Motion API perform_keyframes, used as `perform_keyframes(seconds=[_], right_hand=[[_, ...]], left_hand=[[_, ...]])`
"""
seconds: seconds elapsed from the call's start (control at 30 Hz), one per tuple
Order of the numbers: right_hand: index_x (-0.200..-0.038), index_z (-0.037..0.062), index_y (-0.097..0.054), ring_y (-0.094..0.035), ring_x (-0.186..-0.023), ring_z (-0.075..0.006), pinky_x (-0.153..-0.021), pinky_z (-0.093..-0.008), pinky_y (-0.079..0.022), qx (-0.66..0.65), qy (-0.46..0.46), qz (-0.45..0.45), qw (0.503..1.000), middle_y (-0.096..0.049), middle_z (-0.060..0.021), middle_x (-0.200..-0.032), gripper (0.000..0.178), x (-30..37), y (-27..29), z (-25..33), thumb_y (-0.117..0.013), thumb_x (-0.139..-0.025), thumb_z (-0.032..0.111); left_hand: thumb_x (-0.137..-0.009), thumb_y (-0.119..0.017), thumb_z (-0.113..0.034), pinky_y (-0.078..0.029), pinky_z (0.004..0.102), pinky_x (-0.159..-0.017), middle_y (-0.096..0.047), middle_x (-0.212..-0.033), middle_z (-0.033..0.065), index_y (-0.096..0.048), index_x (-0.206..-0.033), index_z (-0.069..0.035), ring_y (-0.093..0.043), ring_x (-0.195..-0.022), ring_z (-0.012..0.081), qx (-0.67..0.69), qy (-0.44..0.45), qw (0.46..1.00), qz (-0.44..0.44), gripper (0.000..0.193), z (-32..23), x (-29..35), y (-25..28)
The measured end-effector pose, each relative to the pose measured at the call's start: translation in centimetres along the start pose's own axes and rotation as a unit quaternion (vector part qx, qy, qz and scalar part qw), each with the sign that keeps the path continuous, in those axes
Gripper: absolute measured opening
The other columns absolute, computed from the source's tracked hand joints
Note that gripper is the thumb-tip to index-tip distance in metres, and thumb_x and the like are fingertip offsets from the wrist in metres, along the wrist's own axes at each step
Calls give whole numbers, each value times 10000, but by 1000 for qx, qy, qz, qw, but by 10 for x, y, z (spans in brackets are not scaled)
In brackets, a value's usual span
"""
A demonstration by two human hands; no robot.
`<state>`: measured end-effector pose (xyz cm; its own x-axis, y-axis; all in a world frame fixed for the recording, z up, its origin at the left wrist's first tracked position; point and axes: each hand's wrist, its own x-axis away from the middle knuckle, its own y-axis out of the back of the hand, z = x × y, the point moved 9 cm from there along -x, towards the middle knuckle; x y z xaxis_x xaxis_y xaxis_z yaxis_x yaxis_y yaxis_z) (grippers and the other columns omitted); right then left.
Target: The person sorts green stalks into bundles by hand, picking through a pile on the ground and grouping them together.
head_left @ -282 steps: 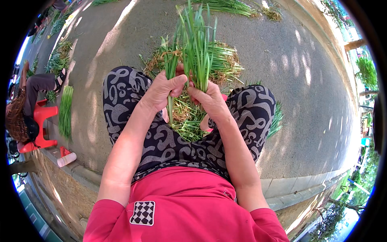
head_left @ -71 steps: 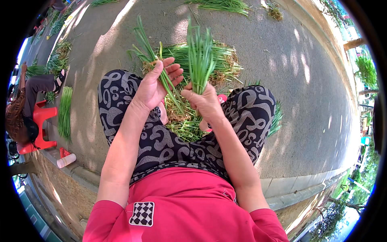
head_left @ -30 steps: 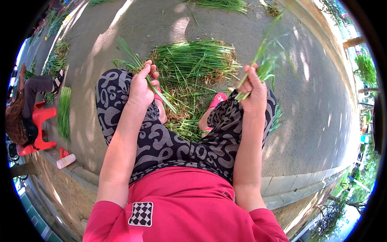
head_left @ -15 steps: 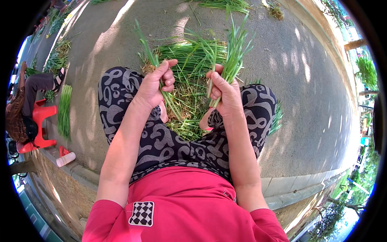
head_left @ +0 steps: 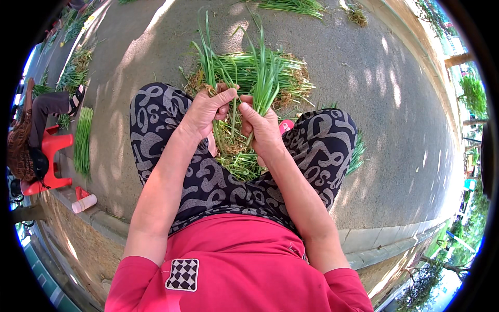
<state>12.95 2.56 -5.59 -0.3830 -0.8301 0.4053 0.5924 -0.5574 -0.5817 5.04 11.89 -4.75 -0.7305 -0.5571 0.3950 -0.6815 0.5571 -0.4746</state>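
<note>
My left hand (head_left: 204, 112) is closed around a thin bunch of chives (head_left: 208, 65), its leaves pointing up and away from me. My right hand (head_left: 261, 129) grips a thicker bunch of chives (head_left: 266, 78), held nearly upright. The two hands are close together between my knees, thumbs and fingertips almost meeting. Whether a stalk passes between them I cannot tell. Just beyond lies a heap of long green chives (head_left: 295, 83) with brownish, withered ends. Below my hands, a tangle of loose stalks and yellowed scraps (head_left: 241, 165) lies between my legs.
To the left, a person in dark trousers (head_left: 44, 117) sits on a red plastic stool (head_left: 56, 151). A neat chive bundle (head_left: 83, 143) lies near it, with a pale cylinder (head_left: 84, 204) by the kerb. More greens (head_left: 293, 6) lie on the pavement at the far edge.
My right hand has moved left with its bunch, up to my left hand. The left hand's bunch now stands more upright, and the heap's right end is uncovered.
</note>
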Motion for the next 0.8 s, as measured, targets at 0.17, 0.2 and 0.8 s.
perform_keyframes(seconds=[0.17,0.2,0.8], right_hand=[[-1062,41,-595,-439,-482,-53,-430,-203,-352,28,28,-14,999,-536,30,-681,223,-6,9,14,-678,-871,123],[-1052,41,-595,-438,-481,-53,-429,-202,-351,23,30,-18,999,-535,29,-680,213,-5,9,16,-676,-872,120],[-921,52,-542,-419,-480,-56,-428,-216,-327,26,-77,38,996,-560,-12,-752,105,3,13,13,-630,-863,59]], left_hand=[[-860,-696,-170,-295,182,-480,-482,-643,-81,-646,-923,-88,-399,-535,25,-113,11,994,3,115,2,6,-9],[-858,-697,-170,-291,184,-483,-480,-643,-82,-644,-909,-89,-399,-539,24,-124,17,992,9,109,3,6,-11],[-923,-613,-165,-350,160,-458,-544,-850,8,-580,-1066,-48,-431,-605,44,200,-67,976,-49,188,-11,-8,34]])
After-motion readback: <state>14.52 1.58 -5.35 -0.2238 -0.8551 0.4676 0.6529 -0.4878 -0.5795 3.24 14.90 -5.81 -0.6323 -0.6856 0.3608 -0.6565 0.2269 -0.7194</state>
